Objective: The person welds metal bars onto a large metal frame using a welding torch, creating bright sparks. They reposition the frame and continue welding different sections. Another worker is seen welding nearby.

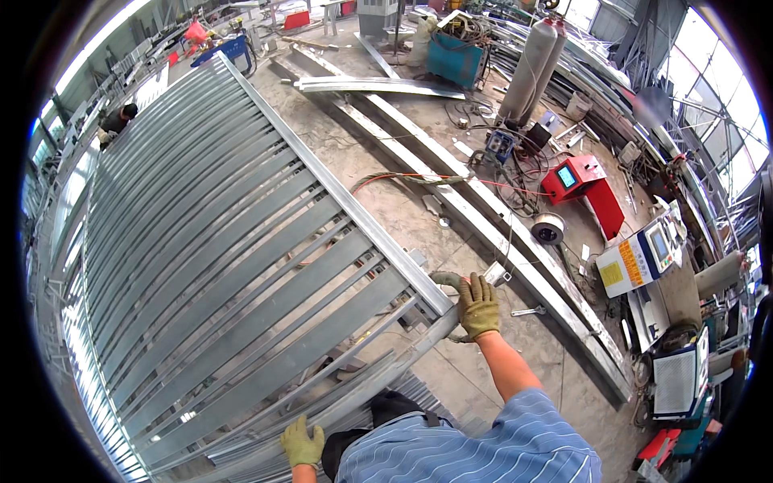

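Observation:
A large slatted metal panel (241, 338) of grey flat bars fills the left side, edged by a long rail (346, 201). My right hand (478, 307), in a yellow-green work glove, is at the panel's near right corner with its fingers stretched forward. Just beside those fingers curves a dark green hose (444, 278), and I cannot tell whether the glove touches it. My left hand (303, 443), gloved alike, is beside the panel's near tube (386, 366) with fingers apart. Nothing shows in either hand.
Two long metal beams (483, 217) lie across the floor to the right. Beyond them are a wire spool (548, 229), a red machine (573, 179), a white control box (640, 256) and gas cylinders (529, 72). A wrench (528, 311) lies nearby. Another person (119, 121) is at the panel's far left.

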### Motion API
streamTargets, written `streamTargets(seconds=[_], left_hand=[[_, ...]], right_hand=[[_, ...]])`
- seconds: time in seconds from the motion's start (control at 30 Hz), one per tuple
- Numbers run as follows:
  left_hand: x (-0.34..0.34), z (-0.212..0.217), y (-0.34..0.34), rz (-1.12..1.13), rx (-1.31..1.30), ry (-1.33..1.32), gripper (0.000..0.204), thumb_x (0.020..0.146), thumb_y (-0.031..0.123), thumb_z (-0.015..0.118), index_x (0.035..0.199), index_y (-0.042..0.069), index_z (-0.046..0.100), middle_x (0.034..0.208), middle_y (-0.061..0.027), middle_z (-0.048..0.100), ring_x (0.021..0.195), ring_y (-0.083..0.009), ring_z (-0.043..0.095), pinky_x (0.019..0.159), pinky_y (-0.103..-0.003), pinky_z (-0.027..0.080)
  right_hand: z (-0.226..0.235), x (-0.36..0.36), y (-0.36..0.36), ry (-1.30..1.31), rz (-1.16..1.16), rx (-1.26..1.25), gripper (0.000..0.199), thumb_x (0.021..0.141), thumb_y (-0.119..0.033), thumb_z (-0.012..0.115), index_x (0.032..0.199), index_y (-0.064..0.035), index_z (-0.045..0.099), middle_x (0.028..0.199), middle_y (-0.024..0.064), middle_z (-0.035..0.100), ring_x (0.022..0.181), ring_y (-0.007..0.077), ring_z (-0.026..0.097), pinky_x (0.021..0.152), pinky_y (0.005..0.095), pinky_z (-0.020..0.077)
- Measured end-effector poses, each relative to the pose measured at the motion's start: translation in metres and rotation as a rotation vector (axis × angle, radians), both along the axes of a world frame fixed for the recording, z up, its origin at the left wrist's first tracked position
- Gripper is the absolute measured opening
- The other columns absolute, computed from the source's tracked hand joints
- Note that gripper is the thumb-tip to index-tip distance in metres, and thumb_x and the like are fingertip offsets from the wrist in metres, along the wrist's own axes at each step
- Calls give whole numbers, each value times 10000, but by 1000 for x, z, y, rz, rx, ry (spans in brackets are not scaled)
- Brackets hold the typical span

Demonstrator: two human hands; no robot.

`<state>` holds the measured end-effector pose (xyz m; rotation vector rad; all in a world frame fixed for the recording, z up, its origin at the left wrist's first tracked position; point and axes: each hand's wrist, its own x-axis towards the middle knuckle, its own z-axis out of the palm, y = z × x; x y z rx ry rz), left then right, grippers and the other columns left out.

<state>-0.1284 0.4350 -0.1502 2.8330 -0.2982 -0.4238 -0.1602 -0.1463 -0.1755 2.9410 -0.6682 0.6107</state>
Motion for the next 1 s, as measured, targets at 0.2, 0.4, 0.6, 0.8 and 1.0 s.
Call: streamTargets(seconds=[0.2, 0.4, 0.6, 0.8, 1.0], left_hand=[[16, -4, 40, 81, -181, -197, 624, 882, 294, 758, 1429, 25, 627, 1325, -240, 697, 1252, -450, 631, 1097, -575, 474], [34, -19, 134, 80, -31, -392, 684, 883, 323, 740, 1489, 46, 587, 1452, -225, 624, 1371, -441, 548, 1173, -572, 418], [62, 27, 191, 107, 199, 38, 534, 913, 327, 733, 1392, 105, 655, 1422, -133, 667, 1350, -370, 595, 1162, -533, 449], [60, -24, 239, 47, -11, -200, 348, 941, 347, 650, 1152, 94, 761, 1132, -227, 756, 1038, -435, 721, 907, -552, 577], [73, 0, 249, -7, -98, 107, 431, 952, 444, 612, 1078, 70, 785, 1114, -227, 770, 1050, -451, 725, 914, -583, 565]], right_hand=[[35, 4, 137, -151, 16, 280, 657, 932, -273, 727, 1517, -38, 542, 1580, 276, 488, 1421, 499, 496, 1176, 576, 426], [40, 17, 317, -76, 282, 598, 672, 948, -369, 719, 1512, -44, 550, 1523, 268, 549, 1422, 466, 507, 1186, 554, 417], [-24, 23, 370, 371, 301, 469, 716, 940, -661, 582, 1456, -165, 626, 1520, 138, 586, 1498, 490, 394, 1262, 688, 137], [-25, 33, 369, 500, 218, 453, 690, 904, -682, 591, 1369, -188, 721, 1458, 95, 666, 1466, 420, 428, 1268, 645, 120], [-34, 46, 357, 488, -142, 574, 764, 895, -682, 591, 1404, -121, 693, 1446, 145, 663, 1431, 358, 503, 1292, 549, 181]])
